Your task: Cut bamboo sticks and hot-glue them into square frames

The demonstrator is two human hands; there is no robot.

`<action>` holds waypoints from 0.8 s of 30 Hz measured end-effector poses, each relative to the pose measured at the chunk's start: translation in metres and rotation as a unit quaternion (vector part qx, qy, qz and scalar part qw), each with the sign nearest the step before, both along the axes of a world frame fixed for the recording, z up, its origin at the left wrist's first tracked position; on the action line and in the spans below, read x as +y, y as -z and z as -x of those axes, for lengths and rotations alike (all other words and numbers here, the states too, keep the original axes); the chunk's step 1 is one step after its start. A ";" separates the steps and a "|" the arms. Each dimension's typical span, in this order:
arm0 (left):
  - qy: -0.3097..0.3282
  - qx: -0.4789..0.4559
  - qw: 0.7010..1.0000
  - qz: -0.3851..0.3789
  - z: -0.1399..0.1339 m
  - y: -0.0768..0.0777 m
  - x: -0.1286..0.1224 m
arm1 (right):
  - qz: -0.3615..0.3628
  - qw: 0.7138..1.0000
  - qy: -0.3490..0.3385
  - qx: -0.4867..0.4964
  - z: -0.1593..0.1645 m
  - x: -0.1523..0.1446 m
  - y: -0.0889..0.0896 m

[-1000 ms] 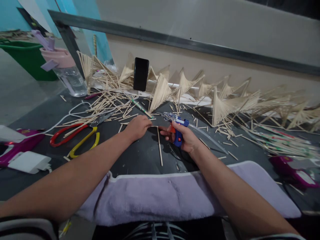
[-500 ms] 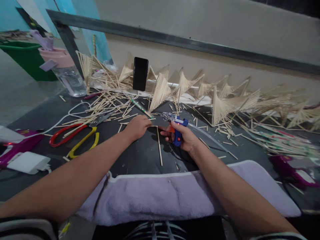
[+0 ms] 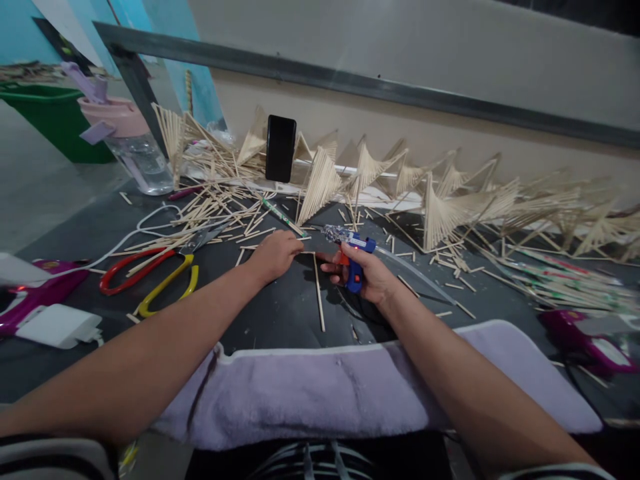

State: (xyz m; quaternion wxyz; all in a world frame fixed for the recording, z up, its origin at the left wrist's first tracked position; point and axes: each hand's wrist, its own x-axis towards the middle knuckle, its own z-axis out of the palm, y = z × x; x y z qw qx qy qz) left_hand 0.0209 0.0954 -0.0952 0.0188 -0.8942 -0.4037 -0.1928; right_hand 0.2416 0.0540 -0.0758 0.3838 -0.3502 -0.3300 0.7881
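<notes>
My right hand [image 3: 367,273] is closed round the handle of a blue hot glue gun [image 3: 356,267], whose foil-wrapped nozzle points left. A clear glue stick [image 3: 420,268] trails from its back end. My left hand [image 3: 276,255] is bent low over the table, its fingers pressed together on a thin wooden stick [image 3: 305,253] that joins another stick [image 3: 319,293] at a corner. That second stick slants toward me on the dark tabletop. A further short stick [image 3: 241,256] shows left of my left hand. The fingertips of my left hand are partly hidden.
Scissors [image 3: 170,283] with red and yellow handles lie left, beside a stick pile [image 3: 215,207] and white cable. Twisted stick models [image 3: 320,183] and a phone [image 3: 281,148] line the back. A bottle [image 3: 135,153] stands far left; a lilac towel [image 3: 320,393] covers the front edge.
</notes>
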 end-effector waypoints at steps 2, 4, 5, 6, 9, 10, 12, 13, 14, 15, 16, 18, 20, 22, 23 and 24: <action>0.001 0.003 1.000 0.001 0.000 0.000 0.000 | 0.003 1.000 0.001 0.001 0.000 0.000 0.000; 0.004 0.008 1.000 0.004 0.000 0.000 0.001 | 0.004 1.000 0.000 0.004 0.000 0.000 0.000; 0.005 0.011 1.000 0.006 0.001 0.000 0.001 | 0.004 1.000 -0.001 0.006 0.000 0.000 0.000; 0.005 0.013 1.000 0.006 0.001 0.000 0.001 | 0.004 1.000 -0.003 0.008 0.000 0.000 0.000; 0.003 0.012 1.000 0.005 0.001 0.000 0.001 | 0.001 1.000 -0.005 0.013 0.000 0.001 0.001; 0.001 0.011 1.000 0.003 0.001 0.000 0.001 | 0.000 1.000 -0.006 0.013 0.000 0.001 0.002; -0.002 0.009 1.000 0.001 0.000 0.000 0.000 | -0.002 1.000 -0.007 0.013 -0.001 0.001 0.002; -0.002 0.008 1.000 0.001 0.000 0.000 -0.001 | -0.003 1.000 -0.007 0.013 -0.001 0.001 0.003; 0.000 0.007 1.000 0.001 -0.001 0.000 -0.002 | -0.005 1.000 -0.006 0.012 -0.001 0.001 0.002; 0.001 0.004 1.000 0.002 -0.001 0.000 -0.002 | -0.007 1.000 -0.004 0.011 -0.001 0.001 0.002; 0.003 -0.001 1.000 0.004 0.000 -0.001 -0.003 | -0.008 1.000 -0.001 0.009 -0.001 0.000 0.001; 0.001 -0.015 1.000 0.010 0.003 -0.004 -0.003 | -0.010 1.000 0.005 0.007 -0.001 0.000 0.000; -0.012 -0.018 0.999 0.027 0.012 -0.010 -0.002 | -0.009 1.000 0.012 0.008 -0.002 -0.001 -0.001; -0.039 0.003 0.998 0.056 0.026 -0.018 0.001 | -0.007 1.000 0.020 0.008 -0.003 -0.002 -0.001; -0.058 0.019 0.996 0.071 0.033 -0.022 0.003 | -0.008 1.000 0.021 0.008 -0.004 -0.002 -0.001; -0.077 0.034 0.993 0.086 0.041 -0.027 0.004 | -0.010 1.000 0.023 0.008 -0.004 -0.002 -0.001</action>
